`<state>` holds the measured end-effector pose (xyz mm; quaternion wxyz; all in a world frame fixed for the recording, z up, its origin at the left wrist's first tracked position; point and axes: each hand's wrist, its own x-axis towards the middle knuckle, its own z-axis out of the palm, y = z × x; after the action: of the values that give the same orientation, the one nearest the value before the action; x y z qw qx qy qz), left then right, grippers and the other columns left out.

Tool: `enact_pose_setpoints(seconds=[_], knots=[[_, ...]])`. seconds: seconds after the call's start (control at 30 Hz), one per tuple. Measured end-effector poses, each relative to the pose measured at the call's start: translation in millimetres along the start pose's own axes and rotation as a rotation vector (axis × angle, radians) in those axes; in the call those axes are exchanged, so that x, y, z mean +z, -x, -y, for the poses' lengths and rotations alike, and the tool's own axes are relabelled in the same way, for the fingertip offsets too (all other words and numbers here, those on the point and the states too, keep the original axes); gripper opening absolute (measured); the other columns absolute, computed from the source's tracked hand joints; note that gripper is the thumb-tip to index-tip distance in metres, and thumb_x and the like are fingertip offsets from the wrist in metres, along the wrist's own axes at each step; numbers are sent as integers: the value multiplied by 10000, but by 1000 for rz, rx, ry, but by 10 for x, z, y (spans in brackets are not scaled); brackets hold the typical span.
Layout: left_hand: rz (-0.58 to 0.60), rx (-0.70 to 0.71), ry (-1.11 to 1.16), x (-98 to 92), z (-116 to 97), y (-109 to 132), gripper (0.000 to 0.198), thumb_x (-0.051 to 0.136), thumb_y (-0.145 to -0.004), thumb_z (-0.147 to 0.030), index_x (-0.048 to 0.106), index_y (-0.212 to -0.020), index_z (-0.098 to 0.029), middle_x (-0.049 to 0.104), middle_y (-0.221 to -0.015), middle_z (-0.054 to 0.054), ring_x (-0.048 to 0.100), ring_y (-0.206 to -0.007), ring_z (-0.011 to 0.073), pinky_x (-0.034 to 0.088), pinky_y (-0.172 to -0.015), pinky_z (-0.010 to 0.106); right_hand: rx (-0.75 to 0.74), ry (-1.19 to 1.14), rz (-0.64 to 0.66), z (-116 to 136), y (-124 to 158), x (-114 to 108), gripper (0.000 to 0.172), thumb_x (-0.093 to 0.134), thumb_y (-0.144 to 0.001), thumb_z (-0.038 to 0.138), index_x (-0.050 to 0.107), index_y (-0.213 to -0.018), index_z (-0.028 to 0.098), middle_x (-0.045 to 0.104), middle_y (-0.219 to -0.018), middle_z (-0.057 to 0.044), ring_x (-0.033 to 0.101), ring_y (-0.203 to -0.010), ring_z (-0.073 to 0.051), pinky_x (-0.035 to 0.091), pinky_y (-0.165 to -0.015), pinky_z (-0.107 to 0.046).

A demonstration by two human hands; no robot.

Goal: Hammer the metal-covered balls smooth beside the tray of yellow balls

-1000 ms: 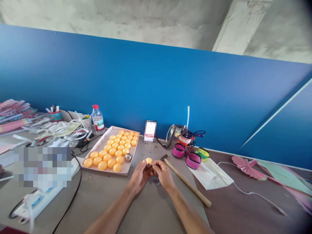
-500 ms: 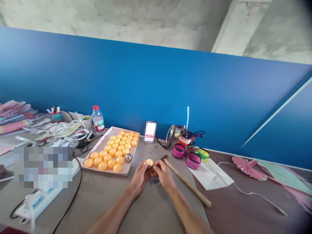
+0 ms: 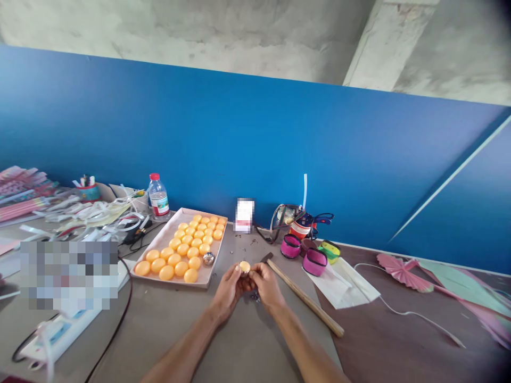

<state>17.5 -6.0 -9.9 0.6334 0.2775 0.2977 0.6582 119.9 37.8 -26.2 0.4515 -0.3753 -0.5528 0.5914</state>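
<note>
Head view: seeing, at the left, a power strip [image 3: 72, 332], then a bottle [image 3: 159, 201] by the far corner of a shallow tray [image 3: 184, 217] of orange balls [image 3: 182, 249], with one silver ball [image 3: 208, 258] near its right edge. Grasping a small ball [image 3: 245, 266] in the curled fingers of the left hand [image 3: 228, 289], just above the table [image 3: 243, 346], between both hands. Bunching the fingertips of the right hand [image 3: 269, 286] against its lower right side, being unable to tell whether pinching or merely touching. Farther right, showing a hammer [image 3: 306, 298] beside that hand, then two purple bands [image 3: 291, 246].
</note>
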Motion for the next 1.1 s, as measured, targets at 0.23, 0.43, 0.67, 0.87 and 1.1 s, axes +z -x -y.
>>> enact_pose_setpoints(seconds=[0.23, 0.43, 0.67, 0.87, 1.1], knots=[[-41, -110, 116, -48, -23, -54, 255, 605, -764, -375, 591, -770, -120, 610, -652, 41, 546, -539, 118, 426, -550, 235, -105, 227, -26, 78, -70, -176, 158, 489, -767, 342, 541, -783, 194, 513, -575, 28, 495, -529, -128, 402, -524, -246], [-44, -85, 184, -119, -67, -83, 261, 570, -790, -389, 564, -772, -128, 611, -669, 42, 544, -531, 109, 432, -562, 232, -361, 923, 20, 87, -25, -241, 255, 470, -764, 138, 635, -954, 181, 602, -858, -69, 542, -836, -185, 399, -763, -294], [-72, -20, 239, -136, -114, -99, 279, 563, -790, -409, 564, -753, -133, 591, -637, 27, 536, -535, 113, 438, -571, 241, -362, 1297, 104, 59, 30, -102, 191, 484, -806, 146, 657, -830, 223, 609, -847, -55, 535, -855, -182, 324, -746, -285], [-111, 18, 255, -179, -134, -115, 276, 587, -770, -410, 573, -776, -134, 592, -646, 18, 542, -530, 109, 457, -586, 253, -350, 1259, 98, 63, 16, -77, 191, 470, -817, 133, 644, -762, 190, 619, -778, -43, 553, -793, -153, 315, -742, -268], [-116, -6, 250, -170, -131, -113, 270, 568, -788, -400, 580, -778, -130, 601, -652, 25, 549, -538, 112, 453, -580, 246, -343, 1294, 81, 163, 48, -163, 156, 511, -796, 180, 657, -841, 212, 616, -864, -48, 538, -886, -178, 293, -783, -294]])
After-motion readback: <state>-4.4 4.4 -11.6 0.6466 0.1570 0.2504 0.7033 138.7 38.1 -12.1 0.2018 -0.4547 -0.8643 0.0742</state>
